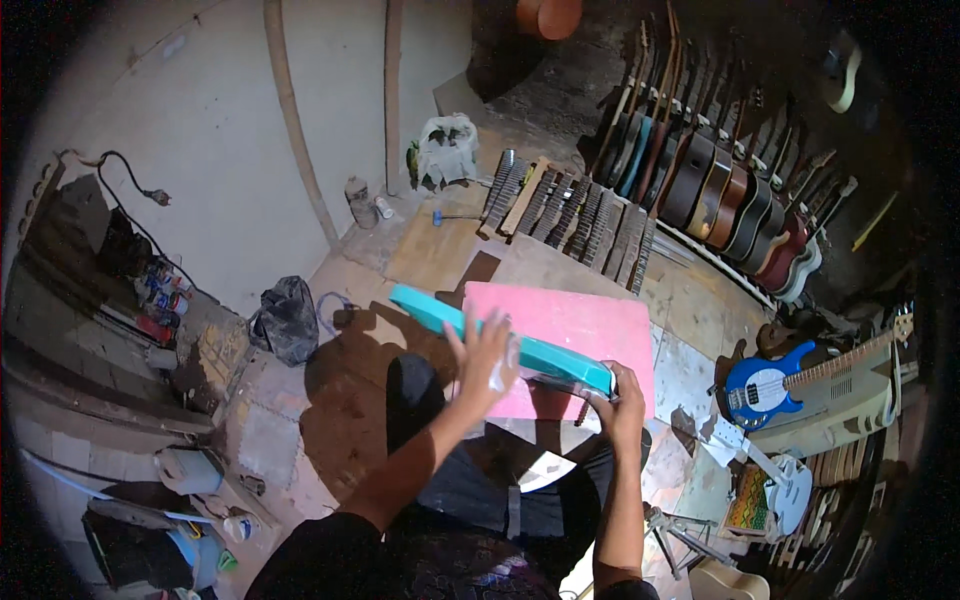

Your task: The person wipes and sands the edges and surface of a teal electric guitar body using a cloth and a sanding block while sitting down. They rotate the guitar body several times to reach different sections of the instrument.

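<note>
A long teal slab (545, 355) with rounded ends, shaped like a guitar body seen nearly edge-on, is tilted up above a pink board (560, 312). My right hand (622, 402) grips its right end, fingers round the edge and thumb beneath. On its middle lies my left hand (485, 352), its fingers spread and slightly blurred across the edge. Pale, whitish patches show on the thumb side of this hand; whether they are dust or a thin piece under the palm I cannot tell. The slab's underside is mostly hidden.
Beyond the board lie several fretted necks (570, 210) and a small blue-headed hammer (440, 218). Acoustic guitars (720, 200) stand in a rack at far right. A blue bass guitar (765, 388) lies at the right. A black bag (287, 320) sits by the left wall.
</note>
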The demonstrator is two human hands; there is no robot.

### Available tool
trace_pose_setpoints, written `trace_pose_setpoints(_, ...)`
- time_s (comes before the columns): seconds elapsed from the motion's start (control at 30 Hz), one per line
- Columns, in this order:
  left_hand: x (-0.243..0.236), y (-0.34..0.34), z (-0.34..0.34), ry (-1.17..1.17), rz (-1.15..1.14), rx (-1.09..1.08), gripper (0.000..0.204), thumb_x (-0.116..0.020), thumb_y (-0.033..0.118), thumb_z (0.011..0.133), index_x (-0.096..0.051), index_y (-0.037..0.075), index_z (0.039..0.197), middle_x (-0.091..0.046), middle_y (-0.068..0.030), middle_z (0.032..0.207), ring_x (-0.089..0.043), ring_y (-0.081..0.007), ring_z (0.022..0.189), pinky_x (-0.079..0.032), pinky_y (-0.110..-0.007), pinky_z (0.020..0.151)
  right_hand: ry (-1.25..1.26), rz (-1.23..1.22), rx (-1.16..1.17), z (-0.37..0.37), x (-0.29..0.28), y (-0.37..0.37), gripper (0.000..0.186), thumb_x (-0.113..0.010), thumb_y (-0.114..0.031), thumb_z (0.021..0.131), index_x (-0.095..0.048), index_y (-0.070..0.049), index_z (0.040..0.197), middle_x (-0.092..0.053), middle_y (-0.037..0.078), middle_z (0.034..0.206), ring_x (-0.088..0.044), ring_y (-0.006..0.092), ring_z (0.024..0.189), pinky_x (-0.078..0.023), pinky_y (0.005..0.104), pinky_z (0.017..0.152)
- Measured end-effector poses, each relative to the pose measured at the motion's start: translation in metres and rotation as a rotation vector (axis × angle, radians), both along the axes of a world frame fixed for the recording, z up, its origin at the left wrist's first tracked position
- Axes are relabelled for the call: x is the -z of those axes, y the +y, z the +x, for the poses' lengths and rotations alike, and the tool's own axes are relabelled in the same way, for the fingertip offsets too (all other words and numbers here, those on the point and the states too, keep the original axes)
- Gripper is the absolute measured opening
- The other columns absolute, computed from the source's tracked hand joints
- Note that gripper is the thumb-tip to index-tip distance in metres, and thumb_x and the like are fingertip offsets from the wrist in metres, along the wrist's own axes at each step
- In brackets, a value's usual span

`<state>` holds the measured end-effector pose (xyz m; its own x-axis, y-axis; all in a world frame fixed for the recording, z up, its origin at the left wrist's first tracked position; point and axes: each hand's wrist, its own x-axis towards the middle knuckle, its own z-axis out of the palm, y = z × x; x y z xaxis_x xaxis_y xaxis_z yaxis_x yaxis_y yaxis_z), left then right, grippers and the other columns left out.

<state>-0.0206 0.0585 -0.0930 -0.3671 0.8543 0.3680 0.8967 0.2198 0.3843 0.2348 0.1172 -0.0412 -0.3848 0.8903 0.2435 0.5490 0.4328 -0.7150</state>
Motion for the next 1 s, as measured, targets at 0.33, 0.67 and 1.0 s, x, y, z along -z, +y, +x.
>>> trace_pose_setpoints(0.33,-0.007,-0.011,0.061,-0.087,0.119,0.594,0.072,-0.064,0.047,0.098,-0.049,0.007,0.156,-0.04,-0.0149,0.167,-0.028,-0.0382,0.158,-0.016,-0.064,0.128,-0.025,0.111,-0.07,-0.006,-0.001,0.001,0.058,-0.087,0.001,0.078,-0.066,-0.005,0.131,-0.068,0.014,0.12,-0.073,0.0267,0.09,-0.063,0.0361,0.07)
trace_pose_setpoints(0.67,0.052,-0.031,-0.135,0.031,0.21,-0.224,0.055,-0.06,0.031,0.104,-0.052,0.007,0.154,-0.053,-0.0194,0.156,-0.047,-0.0387,0.145,-0.039,-0.055,0.116,-0.019,-0.045,-0.009,-0.014,-0.011,-0.002,0.055,-0.089,-0.009,0.08,-0.065,-0.008,0.13,-0.068,0.014,0.122,-0.074,0.0282,0.097,-0.062,0.0379,0.076)
trace_pose_setpoints(1.0,0.016,-0.024,-0.033,0.08,0.051,-0.155,0.056,-0.057,0.021,0.099,-0.052,0.0,0.151,-0.044,-0.021,0.162,-0.031,-0.0412,0.155,-0.022,-0.066,0.126,-0.036,-0.026,0.003,-0.016,-0.007,-0.003,0.058,-0.088,-0.007,0.078,-0.065,-0.008,0.131,-0.068,0.014,0.122,-0.072,0.0313,0.104,-0.059,0.0384,0.085)
